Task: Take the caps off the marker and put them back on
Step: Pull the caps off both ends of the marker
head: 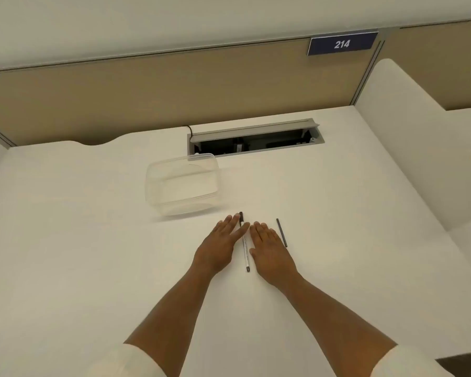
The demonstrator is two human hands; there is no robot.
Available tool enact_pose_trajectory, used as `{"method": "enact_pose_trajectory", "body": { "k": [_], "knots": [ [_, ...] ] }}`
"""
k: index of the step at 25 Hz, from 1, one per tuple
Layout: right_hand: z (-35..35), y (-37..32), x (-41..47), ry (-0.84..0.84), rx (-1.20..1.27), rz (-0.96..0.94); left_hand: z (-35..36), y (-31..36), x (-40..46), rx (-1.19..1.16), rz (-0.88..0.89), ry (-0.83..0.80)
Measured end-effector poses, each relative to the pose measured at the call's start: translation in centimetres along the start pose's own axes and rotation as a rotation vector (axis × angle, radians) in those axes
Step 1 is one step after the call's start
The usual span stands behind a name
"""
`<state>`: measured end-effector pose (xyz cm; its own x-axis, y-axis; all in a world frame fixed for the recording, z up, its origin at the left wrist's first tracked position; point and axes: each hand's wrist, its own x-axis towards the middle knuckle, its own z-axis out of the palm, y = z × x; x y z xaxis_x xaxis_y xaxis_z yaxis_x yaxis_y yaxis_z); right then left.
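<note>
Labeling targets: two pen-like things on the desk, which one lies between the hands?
The white marker with black ends, between left hand and right hand. The thin dark stick lies apart, right of the right hand.

marker (245, 247) between both hands; container (182, 184) behind, pen (281, 232) right

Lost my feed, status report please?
Left hand and right hand flat, open, flanking the marker. Marker on desk, both caps on. Grey pen rightward, clear container beyond; nothing blocking.
</note>
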<state>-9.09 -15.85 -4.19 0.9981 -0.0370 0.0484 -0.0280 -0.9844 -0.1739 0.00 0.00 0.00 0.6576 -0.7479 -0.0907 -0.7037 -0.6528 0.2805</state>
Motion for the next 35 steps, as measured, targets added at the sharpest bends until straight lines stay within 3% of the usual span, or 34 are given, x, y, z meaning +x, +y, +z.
{"method": "enact_pose_trajectory", "body": {
  "k": [19,30,35],
  "knots": [
    [-1.6,0.4,0.6,-0.01,0.238,0.035,-0.5,-0.9,0.9,0.06,-0.024,0.111],
    [-6.3,-0.7,0.0,-0.069,0.977,0.497,-2.1,-0.4,-3.2,-0.048,-0.218,0.174],
    [-7.2,-0.7,0.2,-0.084,1.061,0.656,-2.2,-0.1,-4.1,-0.088,-0.264,0.198]
  ]
}}
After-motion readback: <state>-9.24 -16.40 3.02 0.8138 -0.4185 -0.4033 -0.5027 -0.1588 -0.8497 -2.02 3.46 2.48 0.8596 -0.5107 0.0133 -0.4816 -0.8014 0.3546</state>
